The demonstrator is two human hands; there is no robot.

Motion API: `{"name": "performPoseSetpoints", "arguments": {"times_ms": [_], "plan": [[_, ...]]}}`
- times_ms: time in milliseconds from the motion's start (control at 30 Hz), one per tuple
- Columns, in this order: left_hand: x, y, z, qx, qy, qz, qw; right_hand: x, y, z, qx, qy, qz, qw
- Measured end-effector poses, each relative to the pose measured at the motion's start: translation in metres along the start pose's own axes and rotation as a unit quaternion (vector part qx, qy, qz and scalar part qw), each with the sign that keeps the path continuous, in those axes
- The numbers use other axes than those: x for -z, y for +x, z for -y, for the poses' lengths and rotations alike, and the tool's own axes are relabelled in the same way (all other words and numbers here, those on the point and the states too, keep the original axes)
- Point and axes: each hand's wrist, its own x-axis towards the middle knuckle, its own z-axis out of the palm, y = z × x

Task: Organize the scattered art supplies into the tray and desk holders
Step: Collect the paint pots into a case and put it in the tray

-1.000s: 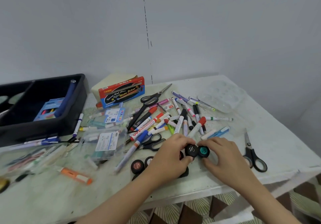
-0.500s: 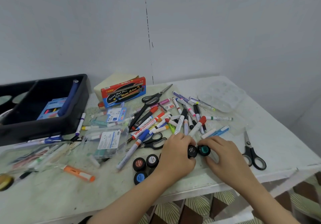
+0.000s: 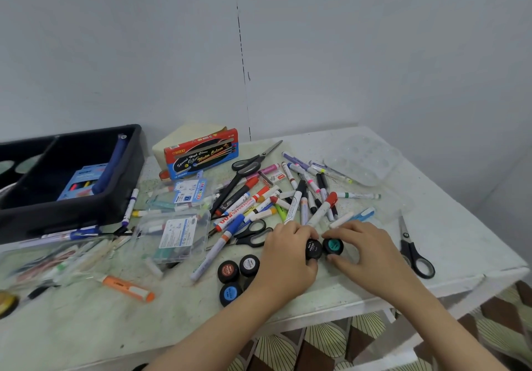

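Sorting looks barely begun: desk (image 3: 460, 241) mostly cluttered. Black tray (image 3: 72, 218), far left of the fingers (image 3: 296, 228), holds only a blue pen box (image 3: 82, 180) and a blue tube (image 3: 110, 166). Marker pile (image 3: 288, 198) lies just beyond the fingers. Left hand (image 3: 288, 261) curls round black-lid jar (image 3: 313, 249); right hand (image 3: 371, 258) pinches teal-lid jar (image 3: 333, 246), jars touching.

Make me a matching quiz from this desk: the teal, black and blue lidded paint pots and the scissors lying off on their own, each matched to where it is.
1. teal-lidded pot
2. black-lidded pot
3. blue-lidded pot
4. lone scissors

A. gripped by the left hand
B. standing free, left of that hand's forearm
C. gripped by the right hand
D. lying right of both hands

Pairs: 1-C, 2-A, 3-B, 4-D.
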Motion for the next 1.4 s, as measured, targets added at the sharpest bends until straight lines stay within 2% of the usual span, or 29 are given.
{"name": "performPoseSetpoints", "arguments": {"times_ms": [133,400,500,600,833,1000,1167,1233,1333,1400], "plan": [[0.007,0.006,-0.002,0.020,0.034,0.047,0.998,0.003,0.002,0.001,-0.013,0.004,0.017,1.000],[-0.004,-0.003,-0.002,-0.004,0.001,-0.018,1.000,0.004,0.000,0.007,-0.019,0.018,0.024,0.999],[0.003,0.002,-0.009,0.036,0.032,0.031,0.998,0.005,-0.001,0.007,-0.015,0.014,0.023,1.000],[0.008,0.007,-0.013,0.041,0.063,0.069,0.995,0.006,0.000,0.006,-0.021,0.003,0.033,0.999],[0.010,0.006,-0.012,0.063,0.056,0.063,0.994,0.002,0.003,0.004,-0.057,0.029,0.055,0.996],[0.007,0.005,-0.011,0.072,0.054,0.053,0.995,-0.002,0.004,0.005,-0.071,0.004,0.046,0.996],[0.008,-0.001,-0.002,0.064,-0.017,0.051,0.997,0.000,0.000,0.009,-0.085,0.008,0.020,0.996],[0.013,-0.007,0.004,0.067,-0.060,0.037,0.995,-0.002,-0.002,0.010,-0.086,0.015,0.019,0.996],[0.027,-0.024,0.018,0.052,-0.075,-0.028,0.995,-0.005,0.001,0.015,-0.089,-0.020,0.019,0.996],[0.042,-0.041,0.033,0.057,-0.079,-0.078,0.992,-0.006,0.005,0.024,-0.084,-0.059,-0.016,0.995]]}}
